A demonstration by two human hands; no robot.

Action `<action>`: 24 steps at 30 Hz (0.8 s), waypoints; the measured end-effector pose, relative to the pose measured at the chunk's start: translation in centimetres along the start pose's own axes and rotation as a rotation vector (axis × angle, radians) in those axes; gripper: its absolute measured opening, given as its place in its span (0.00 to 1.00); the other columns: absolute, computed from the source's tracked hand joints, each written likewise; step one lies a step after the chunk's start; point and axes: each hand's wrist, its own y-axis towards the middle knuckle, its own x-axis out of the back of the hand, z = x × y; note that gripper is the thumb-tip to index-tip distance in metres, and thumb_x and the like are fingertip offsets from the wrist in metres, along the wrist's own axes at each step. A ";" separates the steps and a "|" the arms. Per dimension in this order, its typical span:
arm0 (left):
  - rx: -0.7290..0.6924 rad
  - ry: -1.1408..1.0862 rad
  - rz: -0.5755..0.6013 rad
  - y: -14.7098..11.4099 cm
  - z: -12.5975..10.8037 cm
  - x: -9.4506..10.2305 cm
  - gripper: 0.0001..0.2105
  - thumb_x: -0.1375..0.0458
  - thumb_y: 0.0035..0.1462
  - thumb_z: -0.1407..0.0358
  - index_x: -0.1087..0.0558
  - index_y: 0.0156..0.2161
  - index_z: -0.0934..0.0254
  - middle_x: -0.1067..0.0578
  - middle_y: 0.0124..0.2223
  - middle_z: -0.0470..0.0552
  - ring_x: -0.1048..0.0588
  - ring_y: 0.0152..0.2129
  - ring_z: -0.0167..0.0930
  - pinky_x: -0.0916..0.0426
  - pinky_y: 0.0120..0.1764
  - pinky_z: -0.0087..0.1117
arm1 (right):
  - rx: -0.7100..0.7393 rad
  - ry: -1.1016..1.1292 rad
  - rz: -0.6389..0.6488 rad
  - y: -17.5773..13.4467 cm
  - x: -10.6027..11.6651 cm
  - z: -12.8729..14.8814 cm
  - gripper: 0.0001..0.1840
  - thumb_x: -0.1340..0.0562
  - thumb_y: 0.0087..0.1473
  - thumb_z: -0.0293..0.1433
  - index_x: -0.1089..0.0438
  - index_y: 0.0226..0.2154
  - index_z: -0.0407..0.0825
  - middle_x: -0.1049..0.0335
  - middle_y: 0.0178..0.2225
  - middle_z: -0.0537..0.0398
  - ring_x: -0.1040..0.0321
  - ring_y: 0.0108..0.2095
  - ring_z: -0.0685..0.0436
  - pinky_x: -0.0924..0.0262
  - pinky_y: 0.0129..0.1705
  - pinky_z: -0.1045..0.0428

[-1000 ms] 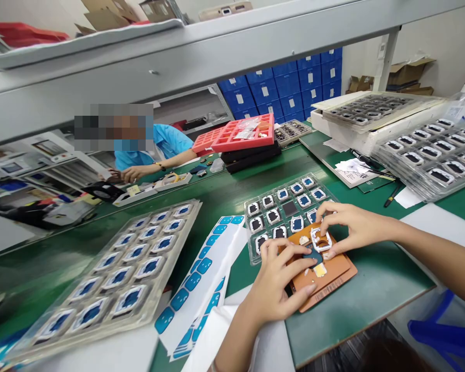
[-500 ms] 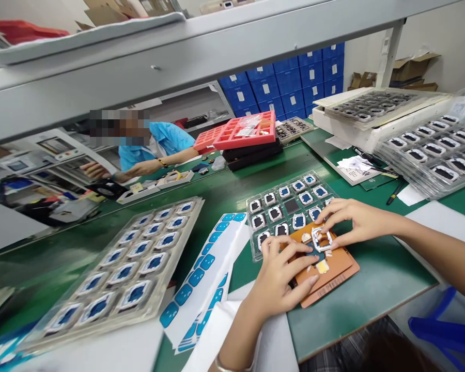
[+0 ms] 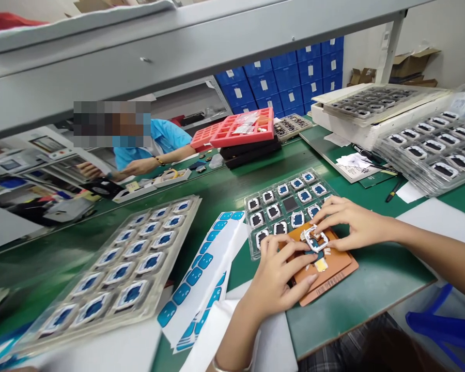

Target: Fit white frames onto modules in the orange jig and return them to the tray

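Note:
My right hand (image 3: 344, 222) pinches a white rounded frame (image 3: 321, 247) between thumb and fingers, tilted over an orange fixture block (image 3: 329, 276). Under the frame, a dark blue piece (image 3: 313, 255) shows in the middle of the block, with a small yellow pad (image 3: 321, 265) beside it. My left hand (image 3: 281, 268) rests on the block's left side, fingers spread, fingertips at the blue piece. Just behind the block lies a clear tray (image 3: 273, 225) of white frames, some with blue film and some dark inside. One pocket holds no frame.
Sheets of blue stickers (image 3: 194, 279) lie left of my left arm. Further left is a larger tray (image 3: 182, 243) of blue-filled frames. Stacked trays (image 3: 442, 150) stand at right, near a pen (image 3: 394, 190). Red trays (image 3: 240, 129) sit at the back, where a co-worker (image 3: 158, 139) sits.
My right hand has brought the white frame slightly left, over the blue piece, and its tilt has changed. My left hand stays nearly in place on the block. The view has shifted slightly.

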 end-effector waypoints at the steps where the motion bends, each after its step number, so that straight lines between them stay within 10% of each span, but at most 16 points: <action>1: -0.003 0.002 0.001 0.0 0.0 0.0 0.10 0.43 0.63 0.62 0.24 0.46 0.60 0.23 0.47 0.52 0.34 0.45 0.38 0.41 0.48 0.44 | 0.003 -0.002 -0.001 0.0 0.0 0.0 0.15 0.33 0.50 0.30 0.22 0.43 0.52 0.26 0.50 0.53 0.38 0.48 0.38 0.44 0.53 0.39; 14: -0.044 0.036 -0.044 -0.1 0.3 -0.1 0.08 0.43 0.62 0.64 0.25 0.46 0.59 0.22 0.46 0.51 0.35 0.45 0.37 0.40 0.48 0.43 | 0.019 0.072 -0.040 0.2 -0.3 -0.4 0.15 0.32 0.50 0.32 0.22 0.42 0.51 0.25 0.49 0.53 0.39 0.49 0.38 0.44 0.54 0.40; 20: 0.159 0.141 -0.332 -0.3 0.9 -0.4 0.17 0.37 0.57 0.56 0.28 0.48 0.61 0.22 0.39 0.52 0.34 0.40 0.37 0.37 0.44 0.40 | 0.059 0.101 -0.069 0.2 -0.6 0.6 0.13 0.32 0.50 0.32 0.22 0.41 0.50 0.24 0.47 0.53 0.40 0.46 0.39 0.42 0.51 0.42; 24: 0.230 0.122 -0.298 -0.3 1.0 -0.6 0.24 0.36 0.53 0.48 0.28 0.50 0.61 0.23 0.43 0.54 0.34 0.42 0.39 0.37 0.46 0.42 | 0.094 0.088 -0.104 0.2 -1.1 1.0 0.12 0.32 0.51 0.33 0.22 0.39 0.48 0.23 0.46 0.52 0.40 0.45 0.39 0.41 0.49 0.43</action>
